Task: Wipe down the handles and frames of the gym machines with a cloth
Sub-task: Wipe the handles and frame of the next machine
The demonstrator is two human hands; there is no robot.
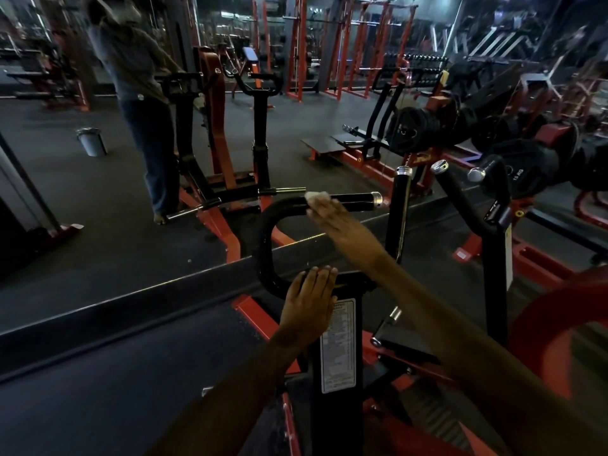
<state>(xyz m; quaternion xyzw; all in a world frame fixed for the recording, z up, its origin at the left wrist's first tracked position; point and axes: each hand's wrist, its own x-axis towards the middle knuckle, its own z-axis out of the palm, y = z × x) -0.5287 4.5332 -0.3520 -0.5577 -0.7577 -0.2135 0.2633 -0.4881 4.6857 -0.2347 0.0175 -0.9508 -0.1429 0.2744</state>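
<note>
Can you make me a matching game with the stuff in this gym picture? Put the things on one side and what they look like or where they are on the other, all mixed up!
Things:
1. cloth
2. left hand
3. bucket
4. label

Descriptions:
A. stands on the floor far off on the left
B. white, pressed on the black handle under the right hand
C. stuck on the front of the black post
D. lies flat on top of the black post, fingers straight

Pairs: 1-B, 2-D, 3-A, 4-C
</note>
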